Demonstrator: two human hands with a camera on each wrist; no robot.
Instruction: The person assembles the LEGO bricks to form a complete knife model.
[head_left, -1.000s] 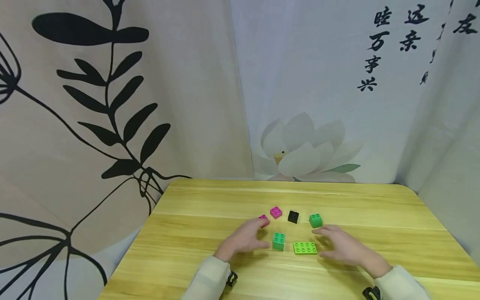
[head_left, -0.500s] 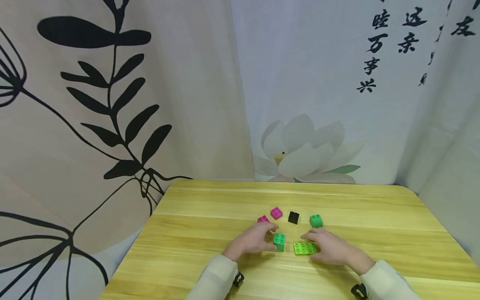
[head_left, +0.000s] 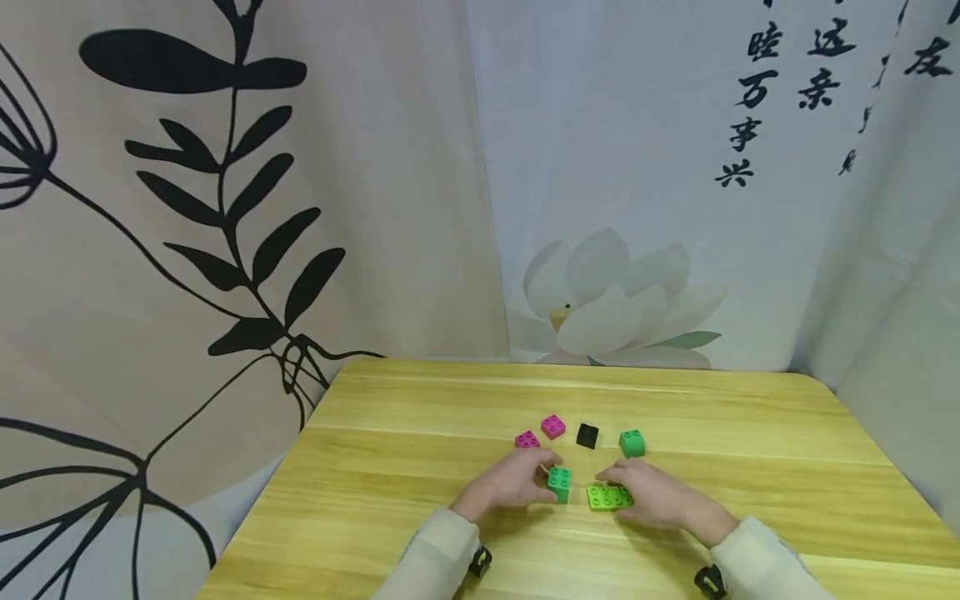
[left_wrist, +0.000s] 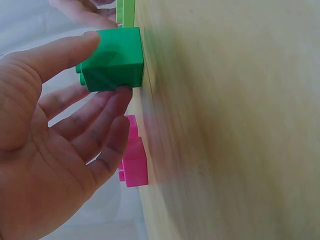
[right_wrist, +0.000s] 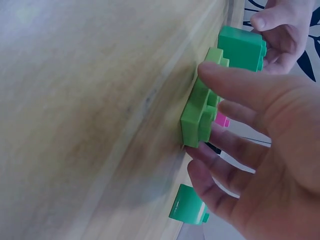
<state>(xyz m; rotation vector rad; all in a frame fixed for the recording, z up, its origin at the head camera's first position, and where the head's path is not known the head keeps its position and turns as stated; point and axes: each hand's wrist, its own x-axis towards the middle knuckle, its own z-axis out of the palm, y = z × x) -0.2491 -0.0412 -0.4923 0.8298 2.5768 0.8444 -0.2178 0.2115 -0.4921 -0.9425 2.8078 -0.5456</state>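
Note:
Thumb and fingers of my left hand [head_left: 513,479] are around a tall green toy building brick [head_left: 558,484]. In the left wrist view the thumb lies on one face of that green brick [left_wrist: 117,57] and a fingertip on its lower side. My right hand [head_left: 656,492] pinches a flat lime-green eight-stud brick [head_left: 606,498]. The right wrist view has its thumb over the side of the lime brick [right_wrist: 192,117], fingertips at the opposite edge. Both bricks stand studs up on the table, side by side with a small gap.
Behind the hands lie two magenta bricks [head_left: 553,427], a black brick [head_left: 587,436] and a green round-sided brick [head_left: 632,443]. One magenta brick sits just beyond the left fingers. The wooden table [head_left: 337,517] ends at a printed curtain [head_left: 405,208].
Both hands have moved inward, the left to the right onto the tall green brick, the right to the left onto the lime brick. The bricks keep their places.

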